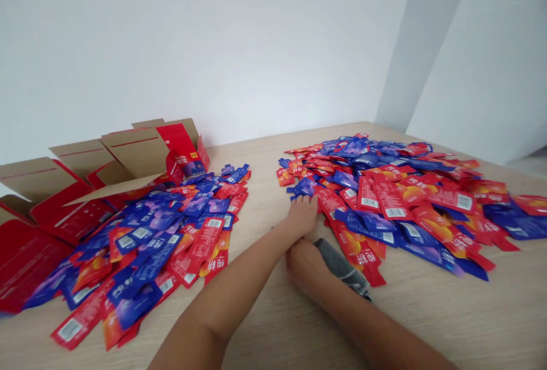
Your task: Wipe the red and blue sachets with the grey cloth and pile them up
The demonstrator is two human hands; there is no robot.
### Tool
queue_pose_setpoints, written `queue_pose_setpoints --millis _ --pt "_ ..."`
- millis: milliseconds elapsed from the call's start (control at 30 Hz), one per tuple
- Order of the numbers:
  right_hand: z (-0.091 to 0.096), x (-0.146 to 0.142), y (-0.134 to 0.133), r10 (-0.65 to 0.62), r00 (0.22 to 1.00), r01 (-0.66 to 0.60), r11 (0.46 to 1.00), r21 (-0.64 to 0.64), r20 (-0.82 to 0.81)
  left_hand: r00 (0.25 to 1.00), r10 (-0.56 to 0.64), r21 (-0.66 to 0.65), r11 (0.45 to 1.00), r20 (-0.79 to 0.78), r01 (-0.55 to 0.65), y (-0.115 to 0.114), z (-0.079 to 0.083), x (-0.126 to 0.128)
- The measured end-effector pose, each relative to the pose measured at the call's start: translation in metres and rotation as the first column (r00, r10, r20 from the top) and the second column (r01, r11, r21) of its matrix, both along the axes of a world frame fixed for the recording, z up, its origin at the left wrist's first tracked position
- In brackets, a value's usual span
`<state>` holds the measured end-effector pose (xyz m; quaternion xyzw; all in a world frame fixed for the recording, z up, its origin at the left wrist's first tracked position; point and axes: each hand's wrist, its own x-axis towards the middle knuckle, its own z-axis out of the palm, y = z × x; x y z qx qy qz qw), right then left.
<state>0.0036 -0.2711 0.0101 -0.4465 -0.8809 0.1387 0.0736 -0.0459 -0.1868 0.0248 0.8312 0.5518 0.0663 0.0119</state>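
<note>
Two heaps of flat red and blue sachets lie on a light wooden table (427, 324). My left hand (301, 216) lies at the near left edge of the right heap (397, 204), fingers stretched forward and touching the sachets. My right hand (304, 264) rests on the table just behind it, crossed under the left wrist, and its fingers are hidden. A grey flat piece (342, 267) lies against the right hand and wrist; whether the hand grips it I cannot tell. The left heap (158, 239) lies apart from both hands.
Several opened cardboard cartons (128, 156), brown outside and red inside, stand and lie at the far left behind the left heap. A strip of bare table runs between the two heaps. White walls rise behind the table's far edge.
</note>
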Motion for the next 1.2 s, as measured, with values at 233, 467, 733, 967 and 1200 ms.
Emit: queue_pose_setpoints --millis 233,467,733,967,1200 --pt "0.009 0.005 -0.005 -0.017 0.996 0.017 1.0 -0.004 -0.09 0.968 0.072 -0.099 0.994 0.24 -0.05 0.015 0.006 -0.025" --pt "0.009 0.014 0.004 -0.1 0.99 0.099 0.995 -0.021 -0.096 0.702 0.505 -0.411 0.854 0.503 -0.319 -0.007 0.021 -0.098" --pt "0.009 0.01 -0.002 -0.092 0.937 0.125 0.989 0.08 -0.338 0.292 0.738 -0.762 0.646 0.609 -0.044 -0.112 -0.009 -0.127" --pt "0.009 -0.011 -0.026 0.102 0.991 -0.101 0.995 0.011 -0.091 0.203 0.74 -0.767 0.63 0.641 0.122 -0.138 -0.02 -0.117" --pt "0.003 0.003 -0.01 -0.009 1.0 0.009 0.998 0.062 0.0 0.197 0.745 -0.77 0.611 0.637 0.182 -0.138 -0.022 -0.125"
